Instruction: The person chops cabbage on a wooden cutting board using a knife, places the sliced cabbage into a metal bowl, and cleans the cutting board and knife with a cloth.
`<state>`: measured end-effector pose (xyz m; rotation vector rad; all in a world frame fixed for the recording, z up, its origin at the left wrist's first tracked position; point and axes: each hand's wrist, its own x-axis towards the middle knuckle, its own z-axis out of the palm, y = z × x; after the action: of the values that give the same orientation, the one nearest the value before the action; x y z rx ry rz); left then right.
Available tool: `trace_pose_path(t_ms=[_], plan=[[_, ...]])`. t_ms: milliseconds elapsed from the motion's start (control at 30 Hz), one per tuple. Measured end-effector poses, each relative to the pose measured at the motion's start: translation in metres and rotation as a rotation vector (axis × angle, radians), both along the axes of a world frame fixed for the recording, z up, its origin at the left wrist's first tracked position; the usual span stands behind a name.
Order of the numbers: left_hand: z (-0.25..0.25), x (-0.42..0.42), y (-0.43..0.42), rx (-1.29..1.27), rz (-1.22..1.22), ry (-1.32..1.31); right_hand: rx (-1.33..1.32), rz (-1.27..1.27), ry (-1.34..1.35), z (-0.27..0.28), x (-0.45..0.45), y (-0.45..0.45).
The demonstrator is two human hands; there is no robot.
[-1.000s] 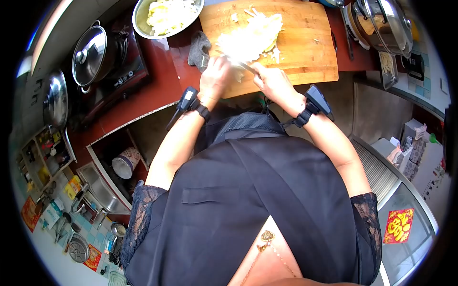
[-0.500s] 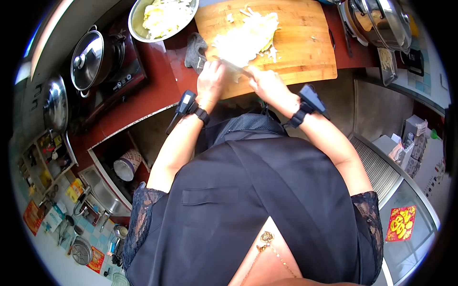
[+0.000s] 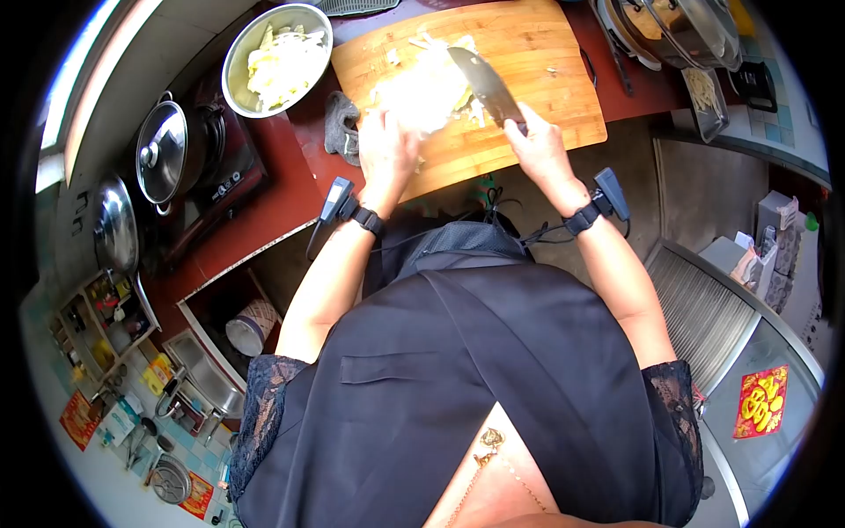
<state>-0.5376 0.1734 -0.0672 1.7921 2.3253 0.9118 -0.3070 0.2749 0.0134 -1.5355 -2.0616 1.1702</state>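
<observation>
My right hand (image 3: 539, 150) is closed round the handle of a kitchen knife (image 3: 489, 86). Its broad dark blade slants up and left over a pile of cut cabbage (image 3: 422, 95), which glare partly washes out. The pile lies on a wooden cutting board (image 3: 537, 53) with small scraps around it. At the near left edge of the pile is my left hand (image 3: 387, 158), its fingers stretched forward and somewhat apart, close to or touching the cabbage. A grey cloth (image 3: 341, 128) lies just left of that hand.
A metal bowl (image 3: 231, 75) of cut cabbage stands left of the board. Further left, a lidded pot (image 3: 163, 151) sits by an induction cooker (image 3: 231, 180). Glass-lidded cookware (image 3: 704, 31) and a tray of shreds (image 3: 704, 101) are at the right. The red counter's front edge runs before me.
The knife has swung from low beside my left hand up and right, its blade now over the cabbage. My right hand has moved right; my left hand has loosened and shifted slightly down.
</observation>
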Motion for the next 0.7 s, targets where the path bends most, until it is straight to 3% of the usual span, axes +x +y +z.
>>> trace_pose_path(t_ms=[167, 300, 333, 433, 467, 567, 700], plan=[[0.014, 0.029, 0.055, 0.009, -0.154, 0.191, 0.043, -0.026, -0.016, -0.009, 0.017, 0.011], [0.012, 0.052, 0.094, -0.258, -0.003, 0.388, 0.032, -0.026, 0.01, -0.013, 0.022, 0.012], [0.018, 0.051, 0.096, -0.183, -0.084, 0.395, 0.033, -0.034, 0.016, -0.013, 0.026, 0.014], [0.018, 0.043, 0.109, -0.427, -0.065, 0.259, 0.008, -0.054, -0.011, -0.006, 0.038, 0.019], [0.014, 0.036, 0.11, -0.285, -0.095, 0.273, 0.001, -0.063, -0.003, -0.007, 0.042, 0.019], [-0.017, 0.012, 0.122, -0.236, -0.059, -0.02, 0.0, -0.073, 0.021, -0.008, 0.054, 0.024], [0.018, -0.016, 0.129, -0.288, 0.144, -0.232, -0.12, 0.027, 0.006, 0.002, 0.059, 0.021]])
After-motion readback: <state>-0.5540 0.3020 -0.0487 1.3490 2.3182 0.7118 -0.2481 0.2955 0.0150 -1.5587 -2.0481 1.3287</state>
